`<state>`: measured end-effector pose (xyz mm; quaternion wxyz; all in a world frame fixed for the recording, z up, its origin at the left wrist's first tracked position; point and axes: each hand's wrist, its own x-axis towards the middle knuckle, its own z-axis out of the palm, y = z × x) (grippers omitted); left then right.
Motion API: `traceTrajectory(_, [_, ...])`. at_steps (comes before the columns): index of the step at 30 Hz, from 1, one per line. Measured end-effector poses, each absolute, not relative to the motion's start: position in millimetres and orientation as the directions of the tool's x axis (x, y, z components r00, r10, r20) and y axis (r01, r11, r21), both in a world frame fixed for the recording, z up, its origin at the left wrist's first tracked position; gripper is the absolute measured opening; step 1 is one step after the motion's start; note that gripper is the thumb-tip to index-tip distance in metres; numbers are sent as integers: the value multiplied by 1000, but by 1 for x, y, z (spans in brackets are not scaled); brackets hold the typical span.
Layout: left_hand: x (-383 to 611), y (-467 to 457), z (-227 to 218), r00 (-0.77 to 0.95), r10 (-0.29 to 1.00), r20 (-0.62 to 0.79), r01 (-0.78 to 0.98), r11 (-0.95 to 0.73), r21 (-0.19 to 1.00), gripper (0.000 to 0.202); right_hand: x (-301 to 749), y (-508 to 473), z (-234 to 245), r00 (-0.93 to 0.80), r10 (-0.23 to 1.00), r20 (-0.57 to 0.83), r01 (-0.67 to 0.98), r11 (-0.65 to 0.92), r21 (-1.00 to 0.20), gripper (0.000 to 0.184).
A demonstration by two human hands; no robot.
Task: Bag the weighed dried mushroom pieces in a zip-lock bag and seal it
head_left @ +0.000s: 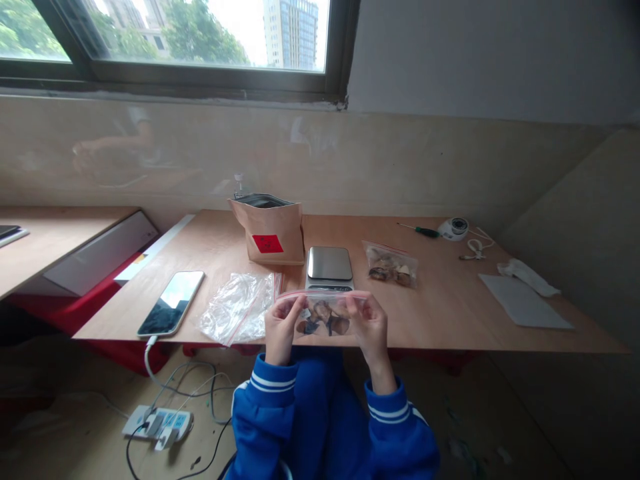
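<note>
A clear zip bag (pixel 324 319) with dark and tan dried pieces inside is stretched between my hands at the table's front edge. My left hand (pixel 284 325) pinches the left end of its zip strip. At the right end, my right hand (pixel 369 323) grips the same strip between thumb and fingers. Just behind the bag stands a small digital scale (pixel 329 264), its display partly covered. A second filled zip bag (pixel 390 265) lies to the right of the scale. Left of my hands is a pile of clear zip bags (pixel 240 307).
A brown paper pouch (pixel 270 230) with a red label stands open-topped behind the pile. A charging phone (pixel 173 303) lies at left, its cable running down to a power strip (pixel 157 423). Far right are a screwdriver (pixel 425 232), a white dome camera (pixel 454 229) and a white sheet (pixel 523 301).
</note>
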<state>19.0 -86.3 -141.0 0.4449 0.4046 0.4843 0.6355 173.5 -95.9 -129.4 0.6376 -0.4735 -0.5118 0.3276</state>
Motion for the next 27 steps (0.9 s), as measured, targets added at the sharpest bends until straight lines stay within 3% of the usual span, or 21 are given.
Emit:
traceTrajectory(6, [20, -89, -136, -244, 963, 115, -141, -152, 978, 28, 172, -96, -133, 317, 874, 369, 111, 352, -929, 15])
traceTrajectory(10, [23, -90, -134, -248, 961, 125, -158, -167, 973, 26, 171, -95, -137, 291, 888, 357, 49, 359, -932, 14])
traceTrajectory(19, [25, -93, -136, -88, 987, 134, -224, -151, 963, 24, 175, -98, -134, 265, 897, 353, 3, 365, -931, 13])
traceTrajectory(27, [33, -98, -127, -99, 972, 215, -163, -228, 960, 21, 174, -100, -128, 260, 910, 324, -1, 336, -942, 16])
